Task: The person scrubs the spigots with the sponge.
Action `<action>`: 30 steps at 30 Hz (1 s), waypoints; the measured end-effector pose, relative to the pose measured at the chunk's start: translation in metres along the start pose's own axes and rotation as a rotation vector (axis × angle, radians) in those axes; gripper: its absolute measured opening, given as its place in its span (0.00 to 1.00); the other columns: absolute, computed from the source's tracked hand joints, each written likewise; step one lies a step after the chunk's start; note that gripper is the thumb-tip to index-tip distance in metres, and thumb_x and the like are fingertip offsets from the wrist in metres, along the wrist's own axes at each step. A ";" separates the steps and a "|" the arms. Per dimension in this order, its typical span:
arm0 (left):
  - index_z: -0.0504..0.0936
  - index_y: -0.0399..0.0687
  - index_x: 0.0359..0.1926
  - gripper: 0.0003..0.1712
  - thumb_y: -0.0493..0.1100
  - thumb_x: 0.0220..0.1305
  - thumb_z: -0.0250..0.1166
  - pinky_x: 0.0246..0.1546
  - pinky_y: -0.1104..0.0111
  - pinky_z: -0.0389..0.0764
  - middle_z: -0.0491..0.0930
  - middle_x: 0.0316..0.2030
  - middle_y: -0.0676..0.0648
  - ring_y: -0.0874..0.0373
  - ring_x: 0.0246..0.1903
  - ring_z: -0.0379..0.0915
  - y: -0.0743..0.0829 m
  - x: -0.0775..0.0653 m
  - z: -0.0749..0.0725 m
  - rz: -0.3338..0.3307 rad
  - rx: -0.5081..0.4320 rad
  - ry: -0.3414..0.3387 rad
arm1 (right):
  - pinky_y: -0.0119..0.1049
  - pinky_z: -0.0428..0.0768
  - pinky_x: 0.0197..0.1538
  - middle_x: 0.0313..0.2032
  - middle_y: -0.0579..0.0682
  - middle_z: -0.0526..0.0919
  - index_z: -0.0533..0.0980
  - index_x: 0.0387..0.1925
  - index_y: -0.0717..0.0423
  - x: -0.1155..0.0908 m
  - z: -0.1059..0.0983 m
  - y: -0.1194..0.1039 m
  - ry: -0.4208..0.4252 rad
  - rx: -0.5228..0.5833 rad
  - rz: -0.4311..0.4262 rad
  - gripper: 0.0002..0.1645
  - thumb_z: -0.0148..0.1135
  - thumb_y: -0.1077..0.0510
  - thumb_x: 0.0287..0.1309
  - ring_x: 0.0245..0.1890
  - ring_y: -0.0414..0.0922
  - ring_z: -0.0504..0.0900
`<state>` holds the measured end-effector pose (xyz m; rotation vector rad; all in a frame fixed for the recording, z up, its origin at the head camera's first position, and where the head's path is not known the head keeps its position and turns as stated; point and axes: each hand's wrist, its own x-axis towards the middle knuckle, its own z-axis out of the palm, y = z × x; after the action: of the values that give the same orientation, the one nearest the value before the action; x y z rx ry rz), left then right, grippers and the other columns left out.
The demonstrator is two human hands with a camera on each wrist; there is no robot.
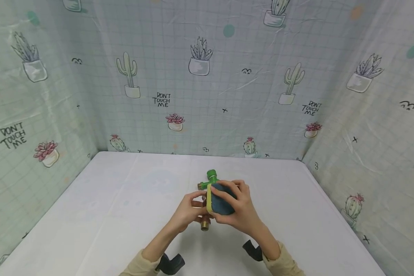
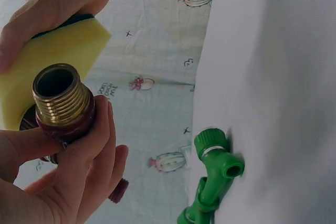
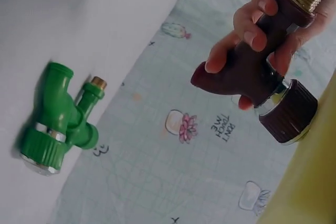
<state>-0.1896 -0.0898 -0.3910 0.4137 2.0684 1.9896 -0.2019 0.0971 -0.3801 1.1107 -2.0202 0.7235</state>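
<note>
My left hand [image 1: 186,211] grips a dark maroon tap [image 3: 247,66], its fingers wrapped around the body near the brass threaded inlet [image 2: 63,98]. The ribbed knob [image 3: 289,111] of this tap faces the sponge. In my right hand [image 1: 243,209] is a sponge [image 1: 222,201], yellow on one side and dark blue on the other. Its yellow face is up against the maroon tap, beside my left fingers. Beyond both hands, a green tap [image 1: 212,177] with a ribbed knob and a brass inlet lies on the table; the right hand and sponge partly cover it in the head view.
The white table [image 1: 141,199] is enclosed at the back and sides by a cactus-print cloth [image 1: 224,92]. Black wrist mounts [image 1: 171,264] sit by both forearms, close above the table's near part.
</note>
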 end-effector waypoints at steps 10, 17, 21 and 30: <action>0.68 0.32 0.56 0.26 0.30 0.55 0.59 0.24 0.59 0.82 0.81 0.31 0.38 0.43 0.29 0.81 0.000 -0.003 0.002 -0.015 -0.056 0.041 | 0.42 0.68 0.37 0.48 0.52 0.74 0.76 0.49 0.46 0.006 -0.002 0.017 -0.002 0.008 0.152 0.26 0.60 0.40 0.49 0.40 0.46 0.64; 0.67 0.30 0.56 0.26 0.28 0.54 0.58 0.25 0.60 0.82 0.79 0.37 0.31 0.45 0.28 0.81 -0.004 -0.005 0.002 -0.023 -0.053 0.082 | 0.36 0.70 0.35 0.49 0.54 0.73 0.75 0.49 0.50 0.005 -0.001 0.028 0.012 0.115 0.242 0.26 0.67 0.55 0.44 0.41 0.45 0.63; 0.69 0.31 0.55 0.25 0.29 0.54 0.58 0.23 0.62 0.82 0.79 0.35 0.33 0.45 0.27 0.81 -0.006 -0.004 0.003 -0.007 -0.022 0.100 | 0.38 0.72 0.38 0.51 0.53 0.73 0.75 0.50 0.48 0.012 0.001 0.016 -0.019 0.153 0.186 0.26 0.65 0.49 0.47 0.43 0.44 0.63; 0.68 0.34 0.56 0.25 0.29 0.55 0.57 0.24 0.60 0.82 0.80 0.35 0.37 0.50 0.27 0.81 -0.008 -0.006 0.003 -0.051 -0.068 0.081 | 0.40 0.74 0.38 0.49 0.52 0.74 0.76 0.48 0.46 0.009 0.007 0.019 -0.037 0.128 0.191 0.25 0.67 0.52 0.43 0.43 0.44 0.64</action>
<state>-0.1837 -0.0895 -0.3988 0.2681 2.0306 2.0718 -0.2240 0.0969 -0.3794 1.0171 -2.1574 0.9471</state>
